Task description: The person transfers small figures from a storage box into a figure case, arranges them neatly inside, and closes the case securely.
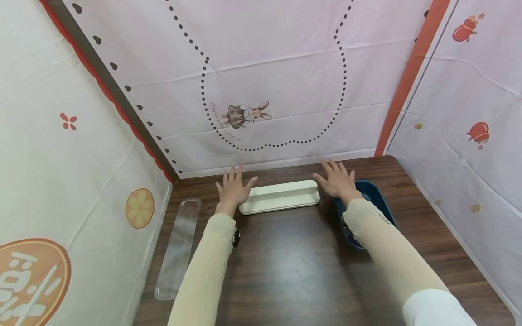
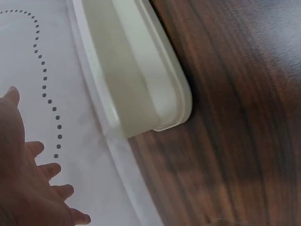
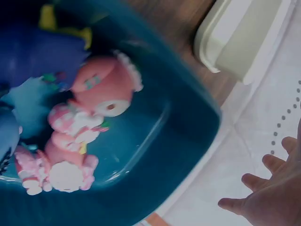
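Fingers spread, my left hand [image 1: 234, 189] hovers at the left end of a cream-white long tray-like holder [image 1: 281, 202] near the back of the table. My right hand [image 1: 337, 182], also with fingers spread, is between the holder's right end and a dark blue bin [image 1: 373, 194]. Neither hand holds anything. In the right wrist view the bin [image 3: 188, 141] contains a pink figurine [image 3: 101, 84] with a white frilled edge, and a dark blue figure [image 3: 37, 56] beside it. The holder's rounded end shows in the left wrist view, apart from the fingers [image 2: 49, 170].
A clear plastic tray or lid [image 1: 178, 249] lies along the table's left side. The brown wood-grain table [image 1: 285, 262] is bordered at back and sides by printed cloth walls [image 1: 277, 90]. The blue bin stands on the right part of the table.
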### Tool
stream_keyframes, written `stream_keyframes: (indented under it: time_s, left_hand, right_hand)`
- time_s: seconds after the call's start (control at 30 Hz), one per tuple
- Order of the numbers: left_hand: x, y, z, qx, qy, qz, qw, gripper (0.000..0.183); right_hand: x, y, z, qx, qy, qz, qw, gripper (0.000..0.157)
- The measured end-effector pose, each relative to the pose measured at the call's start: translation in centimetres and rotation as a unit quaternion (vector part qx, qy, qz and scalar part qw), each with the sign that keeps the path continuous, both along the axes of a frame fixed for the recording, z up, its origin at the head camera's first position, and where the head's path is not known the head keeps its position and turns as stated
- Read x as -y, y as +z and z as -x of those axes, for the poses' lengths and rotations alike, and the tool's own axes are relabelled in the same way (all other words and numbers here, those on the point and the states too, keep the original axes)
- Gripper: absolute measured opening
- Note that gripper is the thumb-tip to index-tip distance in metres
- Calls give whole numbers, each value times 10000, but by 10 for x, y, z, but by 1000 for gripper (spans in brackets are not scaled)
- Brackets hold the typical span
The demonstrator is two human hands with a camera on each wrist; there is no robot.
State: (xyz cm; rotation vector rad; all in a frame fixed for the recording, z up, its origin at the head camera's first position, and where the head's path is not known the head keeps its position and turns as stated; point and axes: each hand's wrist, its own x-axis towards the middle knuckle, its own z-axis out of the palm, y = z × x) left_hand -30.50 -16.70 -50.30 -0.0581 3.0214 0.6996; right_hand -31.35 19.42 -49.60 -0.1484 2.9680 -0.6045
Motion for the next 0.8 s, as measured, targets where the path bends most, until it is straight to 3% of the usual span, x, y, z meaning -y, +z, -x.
stream_keyframes:
  time_s: [0.3,0.57,0.8]
  left_hand:
    - [12,-35,-9,171,79,-673,9976,98]
    - [26,-64,-19,296,75,-1632,9861,102]
    - [32,-92,-25,332,18,-1682,9852,108]
  right_hand:
    - [-27,-4,-13,106,-5,234,9997,81]
    - [-48,-3,-24,96,-24,390,9992,84]
    - [-65,-8,-39,225,123,620,9977,79]
